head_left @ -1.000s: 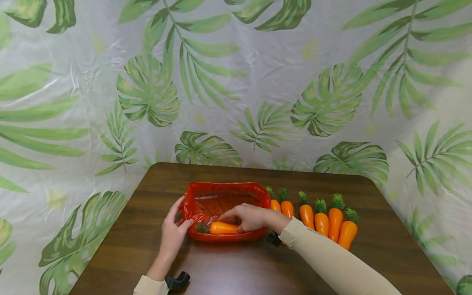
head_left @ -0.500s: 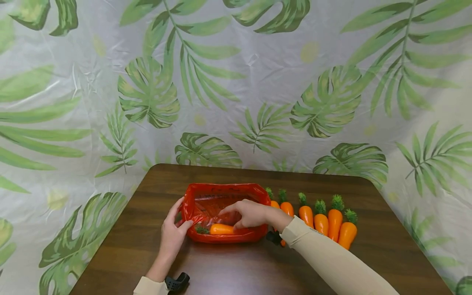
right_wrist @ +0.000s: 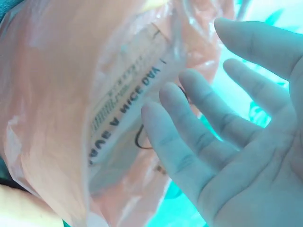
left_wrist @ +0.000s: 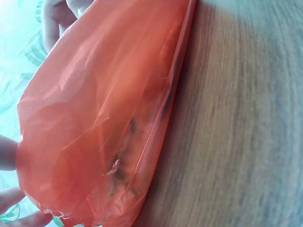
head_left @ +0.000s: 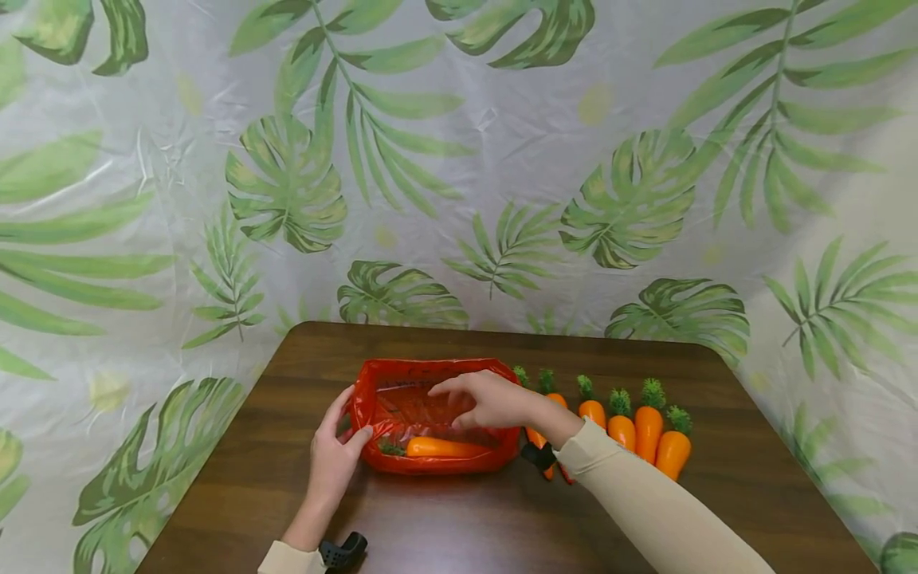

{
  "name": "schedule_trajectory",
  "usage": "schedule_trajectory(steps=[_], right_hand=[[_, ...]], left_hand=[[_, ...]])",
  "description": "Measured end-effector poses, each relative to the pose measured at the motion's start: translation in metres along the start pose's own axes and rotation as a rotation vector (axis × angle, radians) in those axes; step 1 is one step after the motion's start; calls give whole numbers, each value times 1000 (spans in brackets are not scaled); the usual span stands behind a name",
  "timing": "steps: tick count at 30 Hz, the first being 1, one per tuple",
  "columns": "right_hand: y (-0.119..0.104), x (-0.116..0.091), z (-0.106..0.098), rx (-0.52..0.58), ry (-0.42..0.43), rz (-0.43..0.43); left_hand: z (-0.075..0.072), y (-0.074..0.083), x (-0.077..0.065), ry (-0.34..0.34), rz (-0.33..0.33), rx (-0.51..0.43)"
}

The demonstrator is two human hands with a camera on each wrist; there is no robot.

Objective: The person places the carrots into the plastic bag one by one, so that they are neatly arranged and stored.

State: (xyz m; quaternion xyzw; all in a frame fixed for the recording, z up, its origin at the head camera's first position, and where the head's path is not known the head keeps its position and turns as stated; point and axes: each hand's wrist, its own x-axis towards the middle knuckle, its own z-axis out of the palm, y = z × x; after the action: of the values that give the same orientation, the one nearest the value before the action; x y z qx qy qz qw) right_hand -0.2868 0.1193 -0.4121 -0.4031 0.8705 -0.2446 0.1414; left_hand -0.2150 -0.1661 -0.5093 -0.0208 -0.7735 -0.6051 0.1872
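We see one orange carrot [head_left: 446,448] lying inside the red bag [head_left: 430,465], along its near side, with its green top toward the bag's left end. The bag's mouth gapes upward, and printed lettering [right_wrist: 128,109] (we make out "NICE DAY" in the right wrist view) shows on its plastic. At the left end, our left hand [head_left: 335,446] pinches the rim, thumb over the edge and fingers against the outside. Our right hand [head_left: 491,399] hovers over the right part of the opening, above the carrot and apart from it, its fingers spread and loosely extended. Just beyond the bag's right end lies a row of carrots [head_left: 649,430], six green tops pointing to the far side, some bodies partly hidden by our right forearm. Everything rests on a dark wooden table [head_left: 430,526], before a leaf-patterned backdrop [head_left: 402,159]
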Motion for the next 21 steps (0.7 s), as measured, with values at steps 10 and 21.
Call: schedule_trajectory(steps=[10, 21], right_hand=[[-6, -20, -11, -15, 117, 42], [-8, -50, -21, 17, 251, 85]], left_hand=[[0, -3, 1, 16, -22, 27], [1, -4, 0, 18, -30, 9]])
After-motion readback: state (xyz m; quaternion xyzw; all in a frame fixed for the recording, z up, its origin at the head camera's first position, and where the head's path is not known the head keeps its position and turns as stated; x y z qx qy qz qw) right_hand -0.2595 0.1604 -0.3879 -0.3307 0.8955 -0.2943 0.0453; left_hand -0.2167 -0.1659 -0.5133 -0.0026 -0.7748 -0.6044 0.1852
